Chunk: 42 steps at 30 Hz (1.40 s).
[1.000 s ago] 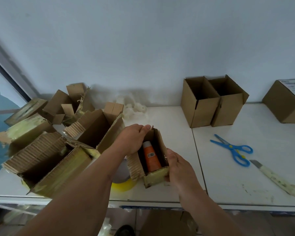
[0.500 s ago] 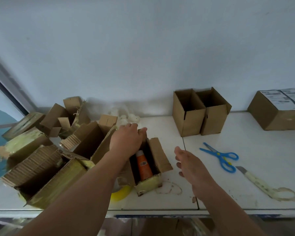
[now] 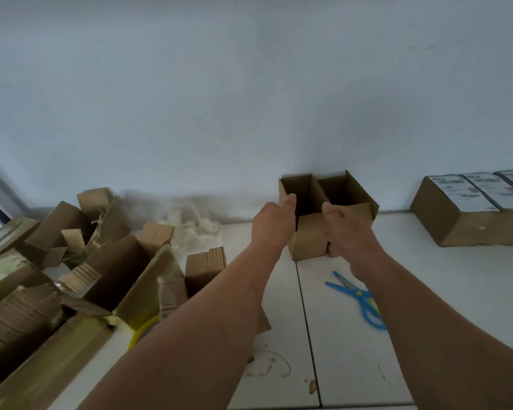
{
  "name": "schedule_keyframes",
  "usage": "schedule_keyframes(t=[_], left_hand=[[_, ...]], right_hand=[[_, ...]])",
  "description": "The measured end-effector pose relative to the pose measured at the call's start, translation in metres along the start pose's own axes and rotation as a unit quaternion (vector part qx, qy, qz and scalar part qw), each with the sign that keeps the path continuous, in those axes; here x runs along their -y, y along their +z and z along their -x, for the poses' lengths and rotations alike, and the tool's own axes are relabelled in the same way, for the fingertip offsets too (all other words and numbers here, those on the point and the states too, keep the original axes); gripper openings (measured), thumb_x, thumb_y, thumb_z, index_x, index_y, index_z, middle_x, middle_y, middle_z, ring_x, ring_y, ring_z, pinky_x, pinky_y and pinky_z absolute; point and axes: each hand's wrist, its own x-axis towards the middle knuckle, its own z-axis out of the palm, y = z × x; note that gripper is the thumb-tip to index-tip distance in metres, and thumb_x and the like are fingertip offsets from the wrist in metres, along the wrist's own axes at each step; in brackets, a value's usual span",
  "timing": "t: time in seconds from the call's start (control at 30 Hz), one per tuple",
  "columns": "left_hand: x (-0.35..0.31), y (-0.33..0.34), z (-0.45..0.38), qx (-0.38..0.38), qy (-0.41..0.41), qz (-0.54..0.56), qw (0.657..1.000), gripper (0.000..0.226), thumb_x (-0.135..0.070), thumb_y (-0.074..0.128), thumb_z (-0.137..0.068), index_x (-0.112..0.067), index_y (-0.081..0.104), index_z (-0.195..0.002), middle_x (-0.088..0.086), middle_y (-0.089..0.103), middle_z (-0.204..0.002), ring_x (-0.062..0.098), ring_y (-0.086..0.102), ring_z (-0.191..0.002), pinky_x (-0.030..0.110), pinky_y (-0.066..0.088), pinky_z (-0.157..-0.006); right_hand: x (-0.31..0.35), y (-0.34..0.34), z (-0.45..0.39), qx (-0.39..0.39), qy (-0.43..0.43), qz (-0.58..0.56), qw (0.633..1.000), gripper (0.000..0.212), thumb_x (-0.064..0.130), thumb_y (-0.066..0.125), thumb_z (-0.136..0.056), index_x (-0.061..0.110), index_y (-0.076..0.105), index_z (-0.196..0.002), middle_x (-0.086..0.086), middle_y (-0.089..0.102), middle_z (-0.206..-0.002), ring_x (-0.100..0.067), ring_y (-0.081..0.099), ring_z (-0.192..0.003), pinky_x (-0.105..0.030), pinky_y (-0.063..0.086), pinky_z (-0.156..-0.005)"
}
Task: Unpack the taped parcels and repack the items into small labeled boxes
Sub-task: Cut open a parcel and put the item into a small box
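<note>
Hands have left the torn parcel (image 3: 202, 267) and now reach the small empty box (image 3: 308, 229) by the wall. Left hand (image 3: 274, 221) and right hand (image 3: 345, 229) touch its sides, fingers hidden, grip unclear. Packing comes next.

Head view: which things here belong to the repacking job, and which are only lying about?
Job:
- left hand and right hand, both at the two open small boxes
- opened parcels
- labeled boxes

Lying about:
- blue scissors
- white stuffing
- yellow tape roll
</note>
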Motion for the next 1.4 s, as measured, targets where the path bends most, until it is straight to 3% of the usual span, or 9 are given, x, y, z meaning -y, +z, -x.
schedule_keyframes(t=[0.1,0.17,0.27,0.47,0.63,0.83,1.03,1.2,1.4], left_hand=[[-0.006,0.016,-0.018,0.014,-0.040,-0.003,0.999,0.062,-0.061,0.037,-0.098,-0.005,0.055,-0.118,0.009,0.060,-0.101,0.022,0.057,-0.088,0.030,0.042,-0.069],[-0.006,0.023,-0.024,0.023,-0.040,-0.026,0.999,0.052,-0.053,0.043,-0.099,-0.005,0.058,-0.111,0.010,0.059,-0.097,0.026,0.060,-0.093,0.034,0.047,-0.074],[-0.002,0.025,-0.025,0.014,-0.005,-0.067,0.998,0.039,-0.034,0.045,-0.102,0.000,0.063,-0.109,0.011,0.058,-0.095,0.033,0.063,-0.101,0.040,0.051,-0.084],[0.004,0.008,-0.002,0.007,0.031,-0.173,0.984,0.025,-0.010,0.049,-0.099,-0.005,0.062,-0.119,0.012,0.062,-0.107,0.028,0.063,-0.102,0.033,0.053,-0.084],[0.015,-0.002,0.042,-0.014,-0.009,-0.020,1.000,0.024,-0.031,0.049,-0.099,-0.012,0.062,-0.092,0.008,0.068,-0.090,0.023,0.069,-0.084,0.041,0.058,-0.081],[0.038,-0.009,0.121,0.002,0.008,-0.015,1.000,0.026,-0.041,0.046,-0.101,-0.021,0.056,-0.090,0.000,0.064,-0.086,0.016,0.067,-0.080,0.040,0.059,-0.079],[0.053,-0.014,0.185,0.030,0.022,-0.022,0.999,0.028,-0.047,0.042,-0.102,-0.023,0.057,-0.102,-0.003,0.064,-0.088,0.012,0.065,-0.080,0.037,0.059,-0.077],[0.069,-0.017,0.209,0.043,0.033,-0.042,0.998,0.027,-0.044,0.042,-0.102,-0.022,0.058,-0.101,-0.003,0.064,-0.087,0.010,0.064,-0.078,0.034,0.059,-0.075],[0.076,-0.030,0.222,0.059,0.042,-0.070,0.995,0.032,-0.047,0.041,-0.102,-0.023,0.060,-0.095,-0.004,0.063,-0.080,0.007,0.062,-0.072,0.022,0.053,-0.065]], right_hand=[[-0.003,-0.004,-0.009,0.001,0.007,0.017,1.000,0.030,0.049,0.038,-0.101,0.024,0.053,-0.094,-0.001,0.055,-0.087,-0.024,0.059,-0.094,-0.046,0.050,-0.094],[-0.005,-0.007,-0.012,-0.005,0.008,0.023,1.000,0.030,0.049,0.037,-0.101,0.024,0.052,-0.102,0.001,0.052,-0.087,-0.016,0.054,-0.084,-0.038,0.051,-0.081],[-0.004,-0.014,-0.010,-0.020,0.000,0.055,0.998,0.038,0.046,0.035,-0.103,0.017,0.051,-0.085,0.000,0.046,-0.077,-0.011,0.044,-0.068,-0.030,0.041,-0.065],[-0.009,-0.019,0.003,-0.035,-0.001,0.074,0.997,0.037,0.051,0.033,-0.102,0.020,0.048,-0.087,-0.002,0.052,-0.086,-0.013,0.047,-0.075,-0.040,0.045,-0.086],[-0.017,-0.019,0.039,-0.020,0.028,0.087,0.996,0.044,0.056,0.026,-0.101,0.018,0.047,-0.111,-0.004,0.050,-0.107,-0.020,0.048,-0.097,-0.036,0.040,-0.090],[-0.044,-0.028,0.102,-0.026,0.075,0.067,0.995,0.060,0.060,0.028,-0.099,0.012,0.056,-0.122,-0.011,0.060,-0.118,-0.029,0.057,-0.111,-0.052,0.044,-0.103],[-0.065,-0.039,0.163,-0.034,0.096,0.046,0.994,0.036,0.053,0.030,-0.101,0.022,0.048,-0.105,-0.008,0.060,-0.110,-0.024,0.061,-0.103,-0.047,0.049,-0.099],[-0.077,-0.045,0.194,-0.015,0.075,0.002,0.997,0.025,0.045,0.048,-0.097,0.027,0.059,-0.083,-0.008,0.068,-0.098,-0.034,0.065,-0.102,-0.054,0.050,-0.095],[-0.077,-0.039,0.202,-0.011,0.064,0.034,0.997,0.026,0.043,0.048,-0.098,0.024,0.060,-0.085,-0.006,0.067,-0.094,-0.032,0.064,-0.101,-0.046,0.052,-0.092]])
